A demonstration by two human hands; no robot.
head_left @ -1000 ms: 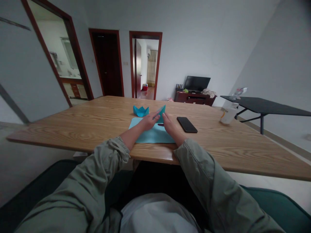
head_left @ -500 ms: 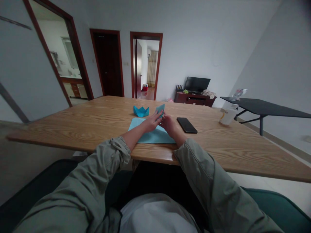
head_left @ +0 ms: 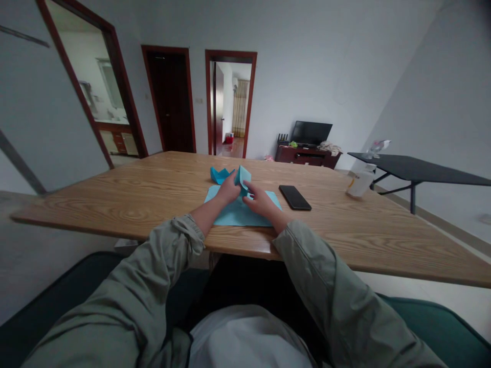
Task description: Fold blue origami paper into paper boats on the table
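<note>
A small folded light-blue paper [head_left: 243, 176] is raised between my hands, above a flat light-blue sheet [head_left: 240, 214] on the wooden table. My left hand [head_left: 229, 189] grips its left side with closed fingers. On the other side my right hand [head_left: 261, 200] touches the paper's right edge with its fingertips, the fingers somewhat apart. A darker blue folded paper piece [head_left: 218, 176] with pointed tips stands just behind my left hand, which partly hides it.
A black phone [head_left: 294, 197] lies right of the sheet. Farther right on the wooden table [head_left: 126, 199] stands a white container [head_left: 359, 182]. Beyond are a black table [head_left: 422, 169] and a low cabinet with a screen [head_left: 312, 133].
Both hands have shifted slightly left and moved a little apart. The folded paper has moved left and turned, showing more of its faces. The darker blue piece is now partly covered.
</note>
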